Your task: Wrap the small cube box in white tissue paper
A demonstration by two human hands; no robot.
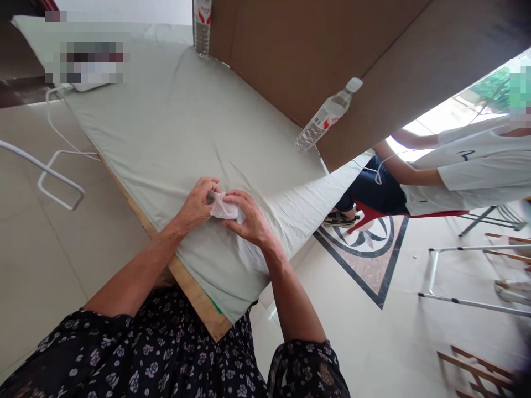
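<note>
Both of my hands meet over the near corner of a cloth-covered table (166, 127). Between them is a small bundle in whitish, translucent wrap that looks like bubble wrap (224, 207). My left hand (198, 202) has its thumb and fingers closed at the bundle's left end, where a small greyish bit shows. On the right side, my right hand (246, 218) grips the wrap, fingers on top and thumb below. What lies inside the wrap is hidden.
A clear water bottle (327, 117) stands before a large brown cardboard panel (298, 61). Another bottle (202, 27) is farther back. A white device (93, 74) with a cable sits far left. At right, a person in a white shirt (477, 166) sits on a red stool (435, 213).
</note>
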